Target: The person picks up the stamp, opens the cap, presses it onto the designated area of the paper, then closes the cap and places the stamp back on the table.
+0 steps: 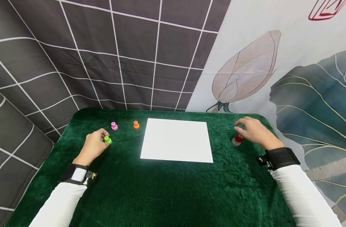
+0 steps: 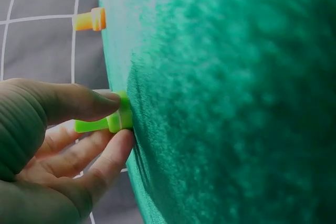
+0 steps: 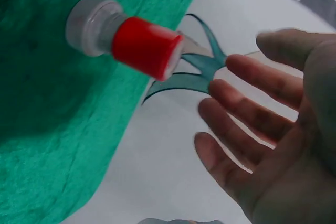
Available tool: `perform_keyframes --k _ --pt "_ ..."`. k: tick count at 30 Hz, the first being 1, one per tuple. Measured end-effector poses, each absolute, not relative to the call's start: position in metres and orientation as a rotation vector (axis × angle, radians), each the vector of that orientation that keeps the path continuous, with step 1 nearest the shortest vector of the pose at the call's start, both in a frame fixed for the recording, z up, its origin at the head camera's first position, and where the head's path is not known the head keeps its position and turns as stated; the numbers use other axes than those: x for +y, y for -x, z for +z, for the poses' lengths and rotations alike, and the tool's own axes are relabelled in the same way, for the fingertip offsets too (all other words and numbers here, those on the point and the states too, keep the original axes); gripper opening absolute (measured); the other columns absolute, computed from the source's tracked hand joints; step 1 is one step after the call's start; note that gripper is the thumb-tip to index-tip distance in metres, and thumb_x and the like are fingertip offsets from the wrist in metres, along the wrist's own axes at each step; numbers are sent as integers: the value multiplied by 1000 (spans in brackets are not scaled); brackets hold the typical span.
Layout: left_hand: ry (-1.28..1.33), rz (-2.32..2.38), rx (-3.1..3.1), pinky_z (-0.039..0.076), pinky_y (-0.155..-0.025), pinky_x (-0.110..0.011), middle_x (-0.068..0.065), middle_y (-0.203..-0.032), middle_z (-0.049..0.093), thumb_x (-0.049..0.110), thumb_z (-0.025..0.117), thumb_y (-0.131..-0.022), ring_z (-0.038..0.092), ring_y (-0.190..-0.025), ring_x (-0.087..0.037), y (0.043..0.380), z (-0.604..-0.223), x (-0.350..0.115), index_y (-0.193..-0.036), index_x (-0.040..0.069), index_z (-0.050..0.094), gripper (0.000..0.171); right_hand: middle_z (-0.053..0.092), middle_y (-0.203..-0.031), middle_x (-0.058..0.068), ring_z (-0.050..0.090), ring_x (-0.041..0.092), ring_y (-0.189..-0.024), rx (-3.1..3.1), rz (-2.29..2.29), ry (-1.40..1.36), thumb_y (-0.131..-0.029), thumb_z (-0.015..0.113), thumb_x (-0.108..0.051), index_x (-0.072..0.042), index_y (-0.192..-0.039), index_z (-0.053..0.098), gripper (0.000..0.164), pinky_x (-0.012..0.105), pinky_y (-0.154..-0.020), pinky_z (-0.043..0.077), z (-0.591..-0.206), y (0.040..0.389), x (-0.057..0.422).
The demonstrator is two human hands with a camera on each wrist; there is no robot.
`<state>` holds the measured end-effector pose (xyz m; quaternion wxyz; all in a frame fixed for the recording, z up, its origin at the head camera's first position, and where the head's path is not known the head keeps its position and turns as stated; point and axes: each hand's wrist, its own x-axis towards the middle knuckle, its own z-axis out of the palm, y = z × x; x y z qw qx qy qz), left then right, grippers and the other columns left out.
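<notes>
My left hand (image 1: 95, 144) pinches a small bright-green plastic stamp (image 1: 107, 139) at the left of the table. In the left wrist view the thumb and a finger lie on either side of the stamp's wide base (image 2: 122, 113), which sits at the cloth. On the right, my right hand (image 1: 256, 130) hovers beside a red stamp (image 1: 239, 138) that stands upright on a clear, wide base. The right wrist view shows its fingers loosely spread, with a gap between them and the stamp's red handle (image 3: 144, 47).
Behind the left hand stand a pink stamp (image 1: 114, 126) and an orange stamp (image 1: 136, 124). A blank white sheet of paper (image 1: 176, 140) lies mid-table on the green velvet cloth (image 1: 161, 192). Fabric hangings with a grid (image 1: 133, 72) and plant drawings rise behind the table.
</notes>
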<state>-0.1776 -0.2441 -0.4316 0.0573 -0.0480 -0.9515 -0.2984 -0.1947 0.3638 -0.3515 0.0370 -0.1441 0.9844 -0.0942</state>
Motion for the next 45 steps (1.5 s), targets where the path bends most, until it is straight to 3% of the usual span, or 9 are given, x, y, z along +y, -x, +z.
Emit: perform_keyframes --k 7,12,27,35,40,45 --pt "146 -906 -2916 53 -78 -54 -26 -98 68 -4 73 -83 63 -89 -37 178 -432 -242 -104 -6 63 23 61 -130 34 64 48 -111 2912 -243 409 -101 67 -27 5 -133 62 46 59 -84 57 -363 197 374" --pt "181 -900 -2934 52 -83 -59 -30 -106 67 -3 73 -83 63 -95 -42 179 -430 -242 -111 -8 61 31 68 -115 27 68 41 -100 2852 -227 391 -95 74 -28 6 -134 60 53 55 -79 58 -369 198 377" --pt "232 -844 -2935 49 -91 -64 -35 -120 59 3 74 -87 58 -105 -47 170 -402 -234 -124 -8 58 42 70 -107 23 67 30 -89 2820 -208 396 -93 74 -9 2 -119 68 29 39 -67 56 -376 199 370" --pt "326 -819 -2808 47 -97 -65 -30 -119 62 4 75 -89 57 -110 -45 160 -381 -215 -120 -6 61 35 70 -99 18 64 27 -83 2842 -211 452 -93 73 -4 0 -109 71 17 37 -65 54 -376 195 371" --pt "419 -804 -2694 50 -94 -61 -24 -116 64 7 75 -90 59 -105 -40 153 -366 -196 -119 -4 64 33 71 -102 19 66 29 -86 2911 -259 507 -93 73 -3 0 -111 71 19 42 -68 56 -366 189 367" --pt "485 -822 -2630 54 -87 -56 -22 -122 64 9 76 -91 59 -103 -36 144 -348 -175 -125 -1 65 37 71 -110 19 67 28 -90 2985 -425 505 -96 71 -8 -1 -123 69 28 43 -72 57 -352 179 354"
